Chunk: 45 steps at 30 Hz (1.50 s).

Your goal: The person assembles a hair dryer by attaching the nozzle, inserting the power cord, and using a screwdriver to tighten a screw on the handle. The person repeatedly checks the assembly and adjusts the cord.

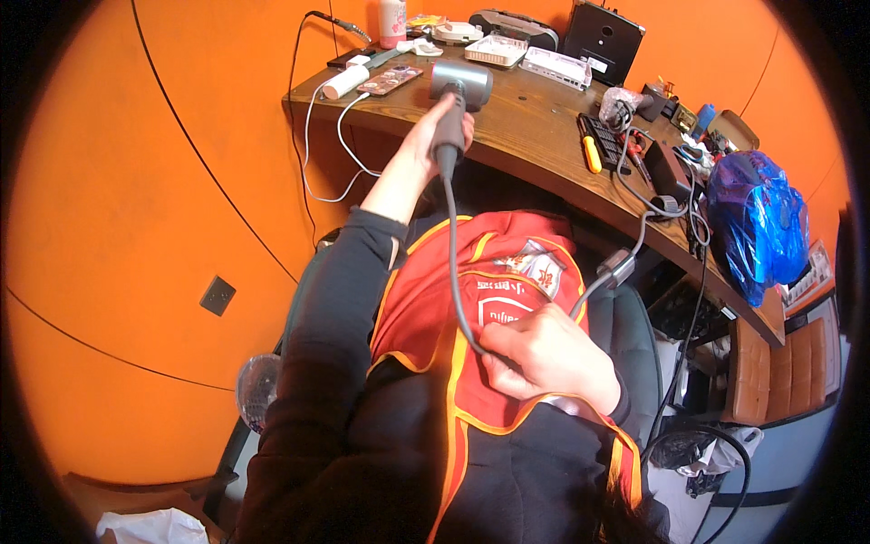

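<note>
My left hand, raised by the table's front edge, is wrapped round the dark handle of a grey hair dryer. The dryer's barrel lies sideways above the handle. From the handle's base a grey power cord hangs down over the red apron with yellow edging that I wear. In front of my lap, my right hand is closed round this cord. Beyond that hand the cord runs to a grey in-line block near the table edge.
On the brown wooden table lie a phone, a white charger, a white router-like box and a yellow-handled screwdriver. A blue plastic bag bulges over the right side. An orange wall stands at left.
</note>
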Motion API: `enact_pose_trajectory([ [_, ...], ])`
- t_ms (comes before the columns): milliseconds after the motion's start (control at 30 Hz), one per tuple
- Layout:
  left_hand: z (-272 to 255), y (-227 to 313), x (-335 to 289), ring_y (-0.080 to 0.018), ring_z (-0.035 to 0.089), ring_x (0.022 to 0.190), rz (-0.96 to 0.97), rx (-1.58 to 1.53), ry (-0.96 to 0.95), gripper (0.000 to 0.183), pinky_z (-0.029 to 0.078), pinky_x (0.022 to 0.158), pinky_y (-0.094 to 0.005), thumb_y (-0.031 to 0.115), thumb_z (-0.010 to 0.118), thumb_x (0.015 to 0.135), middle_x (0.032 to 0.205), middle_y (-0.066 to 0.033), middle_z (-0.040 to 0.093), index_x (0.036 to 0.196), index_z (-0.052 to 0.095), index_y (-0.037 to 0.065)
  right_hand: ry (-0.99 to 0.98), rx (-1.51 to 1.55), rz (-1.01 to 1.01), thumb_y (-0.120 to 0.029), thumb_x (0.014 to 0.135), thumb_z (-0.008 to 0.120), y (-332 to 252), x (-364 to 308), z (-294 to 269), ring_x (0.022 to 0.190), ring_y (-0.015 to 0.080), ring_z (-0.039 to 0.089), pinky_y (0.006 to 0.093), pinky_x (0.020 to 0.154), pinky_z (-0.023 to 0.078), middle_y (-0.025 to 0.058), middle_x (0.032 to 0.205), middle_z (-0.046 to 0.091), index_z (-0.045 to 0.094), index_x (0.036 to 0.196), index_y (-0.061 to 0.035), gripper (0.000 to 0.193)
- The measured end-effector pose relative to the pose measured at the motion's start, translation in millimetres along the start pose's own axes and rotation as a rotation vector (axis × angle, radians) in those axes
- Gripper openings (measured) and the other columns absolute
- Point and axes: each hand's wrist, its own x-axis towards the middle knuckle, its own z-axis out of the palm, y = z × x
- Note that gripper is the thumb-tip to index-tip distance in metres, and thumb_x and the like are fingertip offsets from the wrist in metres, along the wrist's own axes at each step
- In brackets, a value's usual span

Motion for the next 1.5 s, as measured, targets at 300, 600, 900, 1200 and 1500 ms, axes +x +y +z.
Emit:
enact_pose_trajectory([
  [300,31.2,-30.5,-66.0,-0.0125,0.045,0.068,0.187,0.107,-0.493,0.053,0.044,0.059,-0.0259,0.021,0.061,0.081,0.086,-0.0044,0.043,0.126,0.036,0.009,-0.073,0.258,0.071,-0.028,0.082,0.058,22.9,10.0,-6.5,0.067,0.0347,0.057,0.0391,0.062,0.044,0.0177,0.069,0.055,0.054,0.076,0.001,0.03],
  [600,94.9,-47.5,-105.7,-0.0123,0.046,0.072,0.331,0.07,-0.529,0.04,0.044,0.066,-0.0261,0.018,0.058,0.082,0.088,-0.004,0.044,0.115,0.039,0.005,0.437,0.329,0.365,-0.018,0.084,0.06,3.9,17.5,-2.4,0.053,0.0166,0.056,0.0264,0.052,0.044,0.0093,0.061,0.056,0.052,0.079,0.001,0.021],
  [900,109.6,-63.1,-118.2,-0.018,0.052,0.075,0.296,-0.287,-0.208,0.027,0.049,0.073,-0.0327,0.017,0.058,0.081,0.081,-0.0082,0.049,0.097,0.04,0.005,0.27,0.922,0.355,-0.024,0.094,0.044,-17.6,21.5,-22.0,0.051,0.0044,0.037,0.0222,0.047,0.03,-0.0039,0.056,0.042,0.048,0.073,-0.0025,0.03],
  [1200,117.0,-75.7,-132.2,-0.0198,0.055,0.072,-0.095,-0.753,-0.056,0.024,0.051,0.07,-0.0302,-0.002,0.059,0.073,0.079,-0.012,0.05,0.091,0.044,-0.006,0.277,0.703,0.231,-0.021,0.094,0.041,-35.4,32.8,-26.9,0.05,0.0176,0.039,0.0311,0.05,0.034,0.0085,0.055,0.04,0.044,0.074,-0.0003,0.029],
  [1500,118.0,-76.8,-129.9,-0.0206,0.055,0.072,-0.023,-0.681,-0.05,0.028,0.052,0.07,-0.0309,0.0,0.06,0.074,0.078,-0.0126,0.049,0.095,0.043,-0.007,0.282,0.659,0.225,-0.02,0.093,0.041,-35.1,29.6,-29.0,0.049,0.0259,0.043,0.0339,0.05,0.034,0.0129,0.054,0.042,0.044,0.072,0.0001,0.029],
])
